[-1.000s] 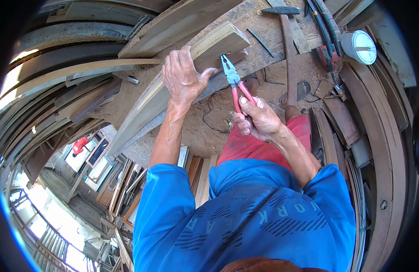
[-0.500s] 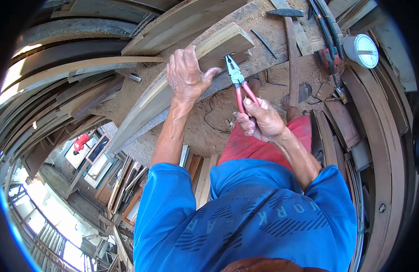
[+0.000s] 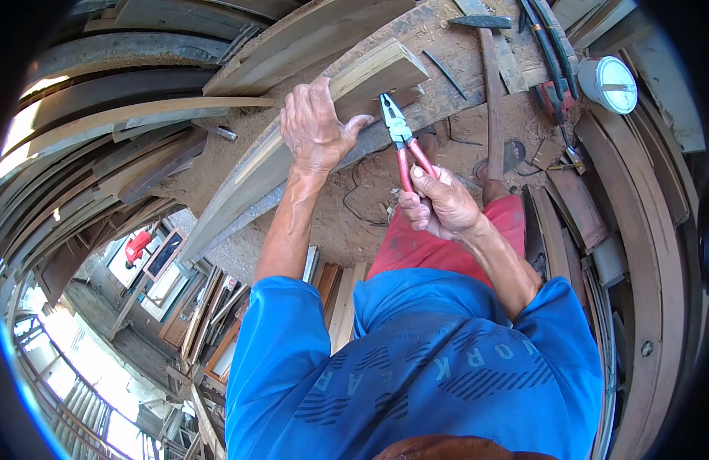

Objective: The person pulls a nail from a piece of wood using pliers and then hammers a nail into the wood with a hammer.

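My left hand (image 3: 315, 130) rests over the upper edge of a long wooden board (image 3: 381, 77), fingers on its far side and thumb stretched out to the right. In my right hand (image 3: 440, 201) are pliers (image 3: 397, 130) with red handles, the fingers closed round the grips. The plier jaws point up at the board's side face, close to its right end. A small dark spot shows at the jaw tips; whether they grip anything is too small to tell. The board lies on a dusty wooden workbench (image 3: 446, 54).
On the bench lie a hammer (image 3: 481, 21) with a long wooden handle and a thin dark rod (image 3: 445, 74). A white bucket (image 3: 609, 84) stands at the upper right. Boards are stacked at both sides. A person in red (image 3: 137, 248) is far off at the left.
The pliers and both hands have shifted slightly right in view along with the board and bench since a second ago. Both hands keep the same hold.
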Motion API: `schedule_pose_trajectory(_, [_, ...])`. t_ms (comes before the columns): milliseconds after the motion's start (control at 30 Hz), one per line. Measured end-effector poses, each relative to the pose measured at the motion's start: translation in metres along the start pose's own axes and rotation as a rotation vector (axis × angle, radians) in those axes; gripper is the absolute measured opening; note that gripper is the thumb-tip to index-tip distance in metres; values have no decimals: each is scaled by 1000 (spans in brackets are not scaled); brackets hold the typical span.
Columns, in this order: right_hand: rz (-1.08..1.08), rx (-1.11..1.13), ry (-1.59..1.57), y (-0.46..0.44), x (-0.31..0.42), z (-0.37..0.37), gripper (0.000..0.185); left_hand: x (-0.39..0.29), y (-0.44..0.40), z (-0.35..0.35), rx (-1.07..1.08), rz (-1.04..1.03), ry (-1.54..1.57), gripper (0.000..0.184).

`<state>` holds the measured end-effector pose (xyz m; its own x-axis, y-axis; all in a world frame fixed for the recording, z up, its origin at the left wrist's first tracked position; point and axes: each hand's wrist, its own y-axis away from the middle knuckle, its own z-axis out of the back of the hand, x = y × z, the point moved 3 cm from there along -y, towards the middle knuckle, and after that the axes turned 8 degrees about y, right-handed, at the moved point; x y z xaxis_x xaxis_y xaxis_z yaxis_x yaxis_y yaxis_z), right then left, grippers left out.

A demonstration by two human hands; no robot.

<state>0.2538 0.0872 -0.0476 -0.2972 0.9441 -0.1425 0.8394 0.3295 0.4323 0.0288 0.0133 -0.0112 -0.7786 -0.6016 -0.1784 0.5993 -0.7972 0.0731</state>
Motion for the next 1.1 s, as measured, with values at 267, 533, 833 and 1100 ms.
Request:
schedule_pose_trajectory(267, [29, -98, 172, 3, 4, -1, 33, 0, 0, 0, -20, -11, 4, 99])
schedule_pose_trajectory(533, [146, -283, 864, 41, -1, 19, 34, 9, -7, 2, 66, 10, 26, 101])
schedule_pose_trajectory(833, [249, -245, 772, 32, 13, 17, 36, 7, -18, 1, 131, 45, -5, 101])
schedule_pose_trajectory(1100, [146, -102, 474, 3, 17, 1, 37, 8, -18, 1, 124, 60, 4, 101])
